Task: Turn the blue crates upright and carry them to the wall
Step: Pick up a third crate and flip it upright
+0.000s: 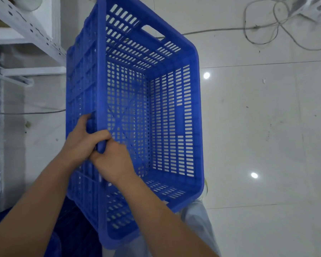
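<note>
Crate [148, 112] tipped sideways, opening toward three o'clock, both hands [98, 147] clenched on one rim at seven o'clock. Lopsided grip; could swing, slip, clip shelving [26, 39].

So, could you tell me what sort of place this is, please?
Probably a storeroom or warehouse back room: a white slotted-metal rack, a bare tiled floor with loose cables, and a blue crate gripped by both hands.

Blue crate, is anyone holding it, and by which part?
Yes. Both hands, left and right, grip the blue crate side by side on its near long rim.
</note>
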The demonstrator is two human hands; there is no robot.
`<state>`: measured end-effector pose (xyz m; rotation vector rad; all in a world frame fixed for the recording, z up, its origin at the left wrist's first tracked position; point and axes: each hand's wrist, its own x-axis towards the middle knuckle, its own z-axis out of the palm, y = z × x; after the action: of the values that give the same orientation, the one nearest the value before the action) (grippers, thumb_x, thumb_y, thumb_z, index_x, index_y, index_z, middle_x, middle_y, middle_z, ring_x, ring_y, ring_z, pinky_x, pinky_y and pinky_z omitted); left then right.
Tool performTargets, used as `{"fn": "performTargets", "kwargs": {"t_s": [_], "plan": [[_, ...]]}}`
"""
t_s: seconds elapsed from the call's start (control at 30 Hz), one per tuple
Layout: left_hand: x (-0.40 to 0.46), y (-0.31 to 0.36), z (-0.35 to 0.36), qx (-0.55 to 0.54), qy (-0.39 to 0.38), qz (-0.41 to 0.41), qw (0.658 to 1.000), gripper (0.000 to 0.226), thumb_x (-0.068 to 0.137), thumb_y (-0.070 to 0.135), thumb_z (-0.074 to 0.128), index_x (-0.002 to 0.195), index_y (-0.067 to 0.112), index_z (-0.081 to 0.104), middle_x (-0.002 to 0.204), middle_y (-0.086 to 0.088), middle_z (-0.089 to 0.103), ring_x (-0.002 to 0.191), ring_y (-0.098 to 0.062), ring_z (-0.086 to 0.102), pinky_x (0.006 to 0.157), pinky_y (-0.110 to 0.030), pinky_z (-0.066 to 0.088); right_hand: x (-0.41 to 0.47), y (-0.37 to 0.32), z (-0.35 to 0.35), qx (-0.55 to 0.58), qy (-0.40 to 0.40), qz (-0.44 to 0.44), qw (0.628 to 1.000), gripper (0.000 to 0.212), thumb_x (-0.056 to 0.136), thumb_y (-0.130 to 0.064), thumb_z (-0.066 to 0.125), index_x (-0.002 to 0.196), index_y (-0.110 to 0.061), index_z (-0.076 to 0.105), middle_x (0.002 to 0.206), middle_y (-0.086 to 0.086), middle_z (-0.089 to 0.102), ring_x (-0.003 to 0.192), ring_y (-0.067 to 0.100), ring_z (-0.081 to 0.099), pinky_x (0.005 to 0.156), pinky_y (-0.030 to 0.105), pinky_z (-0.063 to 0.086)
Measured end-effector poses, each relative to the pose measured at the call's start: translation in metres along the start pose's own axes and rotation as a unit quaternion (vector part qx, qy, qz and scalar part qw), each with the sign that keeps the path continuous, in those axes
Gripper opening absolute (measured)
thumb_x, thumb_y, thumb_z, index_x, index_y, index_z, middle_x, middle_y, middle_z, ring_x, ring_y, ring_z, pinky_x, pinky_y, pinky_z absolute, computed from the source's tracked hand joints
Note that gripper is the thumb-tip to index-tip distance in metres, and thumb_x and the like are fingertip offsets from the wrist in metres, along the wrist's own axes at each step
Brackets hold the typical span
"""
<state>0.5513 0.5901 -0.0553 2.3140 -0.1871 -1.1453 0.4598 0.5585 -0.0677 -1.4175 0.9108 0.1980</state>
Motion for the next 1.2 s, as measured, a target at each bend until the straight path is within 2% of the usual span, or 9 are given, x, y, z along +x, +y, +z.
{"fn": "performTargets", "kwargs": {"t_s": [0.2, 0.27, 0.37, 0.5, 0.57, 0.83, 1.0, 1.1, 1.2], "plan": [[0.007, -0.017, -0.013, -0.060, -0.028, 0.006, 0.998, 0.092, 0.043, 0.041, 0.068, 0.131, 0.025, 0.047, 0.123, -0.001, 0.061, 0.110, -0.021, 0.060, 0.097, -0.044, 0.049, 0.000, -0.005, 0.014, -0.012, -0.017, -0.005, 1.000, 0.025, 0.088, -0.023, 0.049, 0.099, -0.002, 0.056, 0.082, 0.016, 0.061, 0.073, 0.030, 0.055, 0.052, 0.029, 0.037], [0.009, -0.022, -0.012, -0.088, -0.039, 0.009, 0.995, 0.091, 0.046, 0.036, 0.069, 0.132, 0.023, 0.047, 0.115, 0.002, 0.062, 0.102, -0.016, 0.061, 0.087, -0.037, 0.051, 0.000, -0.005, 0.016, -0.027, -0.014, -0.004, 1.000, 0.026, 0.089, -0.022, 0.048, 0.103, -0.002, 0.056, 0.085, 0.017, 0.060, 0.074, 0.030, 0.054, 0.054, 0.029, 0.038], [0.012, -0.030, -0.005, -0.116, -0.075, 0.010, 0.990, 0.072, 0.070, 0.017, 0.070, 0.137, 0.017, 0.042, 0.103, 0.008, 0.061, 0.091, -0.007, 0.059, 0.068, -0.026, 0.047, -0.002, 0.002, 0.016, -0.053, -0.002, 0.004, 0.999, 0.030, 0.092, -0.022, 0.048, 0.111, 0.000, 0.054, 0.103, 0.021, 0.063, 0.092, 0.037, 0.059, 0.066, 0.031, 0.037], [0.013, -0.037, 0.017, -0.136, -0.109, -0.010, 0.985, 0.095, 0.043, 0.036, 0.070, 0.131, 0.027, 0.038, 0.107, 0.008, 0.060, 0.092, -0.007, 0.060, 0.066, -0.024, 0.047, -0.003, 0.024, 0.004, -0.100, 0.009, 0.019, 0.995, 0.030, 0.092, -0.022, 0.050, 0.113, -0.001, 0.056, 0.109, 0.021, 0.064, 0.099, 0.037, 0.059, 0.071, 0.030, 0.036], [0.014, -0.040, 0.034, -0.158, -0.123, -0.015, 0.980, 0.095, 0.042, 0.033, 0.069, 0.131, 0.028, 0.035, 0.106, 0.008, 0.059, 0.092, -0.006, 0.059, 0.067, -0.024, 0.047, -0.004, 0.036, -0.005, -0.132, 0.014, 0.023, 0.991, 0.031, 0.091, -0.023, 0.051, 0.112, -0.001, 0.056, 0.108, 0.021, 0.065, 0.099, 0.037, 0.060, 0.074, 0.033, 0.042], [0.023, -0.036, 0.088, -0.172, -0.155, -0.027, 0.972, 0.075, 0.058, 0.021, 0.065, 0.124, 0.028, 0.031, 0.103, 0.009, 0.056, 0.090, -0.008, 0.059, 0.072, -0.028, 0.050, -0.002, 0.074, -0.040, -0.184, 0.041, 0.050, 0.981, 0.027, 0.087, -0.018, 0.054, 0.108, -0.002, 0.060, 0.104, 0.021, 0.066, 0.096, 0.038, 0.062, 0.074, 0.035, 0.045], [0.033, -0.023, 0.111, -0.161, -0.141, -0.004, 0.977, 0.042, 0.088, 0.003, 0.051, 0.122, 0.027, 0.042, 0.095, 0.006, 0.057, 0.081, -0.009, 0.056, 0.068, -0.023, 0.045, 0.010, 0.078, -0.048, -0.165, 0.091, 0.063, 0.980, 0.023, 0.088, -0.020, 0.053, 0.103, -0.004, 0.059, 0.096, 0.021, 0.067, 0.087, 0.038, 0.063, 0.066, 0.034, 0.044], [0.038, -0.016, 0.119, -0.113, -0.109, 0.012, 0.988, 0.020, 0.090, 0.008, 0.047, 0.105, 0.021, 0.050, 0.077, 0.002, 0.053, 0.068, -0.013, 0.049, 0.064, -0.025, 0.042, 0.021, 0.077, -0.050, -0.153, 0.101, 0.072, 0.980, 0.020, 0.089, -0.015, 0.050, 0.103, -0.002, 0.059, 0.096, 0.020, 0.067, 0.082, 0.034, 0.063, 0.068, 0.037, 0.050], [0.045, -0.014, 0.123, -0.075, -0.079, 0.022, 0.994, 0.016, 0.092, 0.013, 0.047, 0.106, 0.020, 0.051, 0.080, 0.003, 0.055, 0.070, -0.012, 0.051, 0.072, -0.029, 0.043, 0.031, 0.080, -0.050, -0.147, 0.103, 0.073, 0.981, 0.020, 0.091, -0.013, 0.049, 0.104, -0.001, 0.058, 0.097, 0.019, 0.067, 0.075, 0.027, 0.058, 0.064, 0.033, 0.045]]}}
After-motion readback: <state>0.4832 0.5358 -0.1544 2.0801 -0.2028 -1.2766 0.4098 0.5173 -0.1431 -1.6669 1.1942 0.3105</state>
